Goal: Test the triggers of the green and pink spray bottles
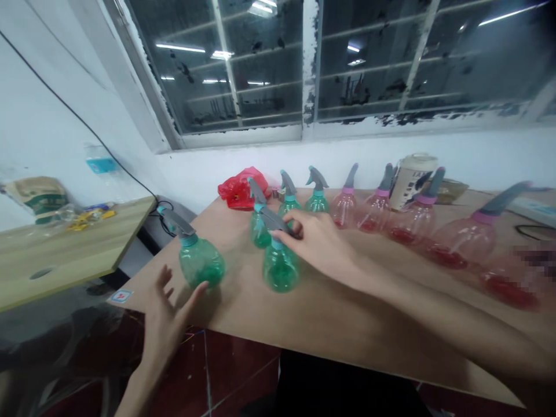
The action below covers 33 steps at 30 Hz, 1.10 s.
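My right hand (319, 240) is closed around the grey trigger head of a green spray bottle (281, 269), which stands upright on the brown table. At the left, my left hand (167, 310) has its thumb and fingers spread, just in front of a second green spray bottle (202, 263); whether the thumb touches it I cannot tell. Behind my right hand stand several more green spray bottles (260, 229) with grey and teal heads. A row of pink spray bottles (406, 223) with grey heads curves to the right, red showing at their bottoms.
A red plastic bag (244, 188) and a white printed canister (412, 179) sit by the wall under the barred window. Left of the brown table (243, 313) is a lighter wooden table (87, 255) with yellow items (91, 218) and a paper bag (37, 200). A black cable hangs down the wall.
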Each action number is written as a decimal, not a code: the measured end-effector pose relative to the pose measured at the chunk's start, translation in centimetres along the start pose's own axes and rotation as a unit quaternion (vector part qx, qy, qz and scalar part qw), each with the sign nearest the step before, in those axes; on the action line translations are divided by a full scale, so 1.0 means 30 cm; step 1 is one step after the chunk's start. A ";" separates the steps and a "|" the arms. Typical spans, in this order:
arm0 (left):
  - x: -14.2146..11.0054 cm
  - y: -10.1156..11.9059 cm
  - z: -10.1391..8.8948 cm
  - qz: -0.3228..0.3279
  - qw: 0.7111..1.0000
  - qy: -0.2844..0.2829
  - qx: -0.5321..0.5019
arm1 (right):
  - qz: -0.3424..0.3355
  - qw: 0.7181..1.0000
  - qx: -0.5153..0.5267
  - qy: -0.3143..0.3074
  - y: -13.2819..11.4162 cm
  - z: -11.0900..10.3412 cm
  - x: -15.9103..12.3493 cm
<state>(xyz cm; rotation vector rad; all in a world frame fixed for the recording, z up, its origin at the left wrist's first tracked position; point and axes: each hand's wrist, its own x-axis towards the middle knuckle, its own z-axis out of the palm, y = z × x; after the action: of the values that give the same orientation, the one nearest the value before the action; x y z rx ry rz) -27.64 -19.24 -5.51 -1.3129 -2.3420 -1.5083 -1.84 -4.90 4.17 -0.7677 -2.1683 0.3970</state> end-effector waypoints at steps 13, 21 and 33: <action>-0.201 0.462 0.446 0.141 0.870 -0.446 -0.158 | 0.069 0.989 -0.127 0.035 0.189 -0.320 -0.230; -0.203 0.623 0.685 0.228 0.784 -0.522 -0.248 | 0.087 0.995 -0.046 0.012 0.318 -0.408 -0.308; -0.195 0.625 0.703 0.258 0.763 -0.551 -0.220 | 0.118 0.972 0.202 0.026 0.401 -0.294 -0.289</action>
<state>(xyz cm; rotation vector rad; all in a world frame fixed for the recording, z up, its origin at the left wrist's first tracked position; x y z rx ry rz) -3.39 -3.64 -5.72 -3.3236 -1.5778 -1.2419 14.06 -0.96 -1.23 -0.7923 -1.8645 0.8997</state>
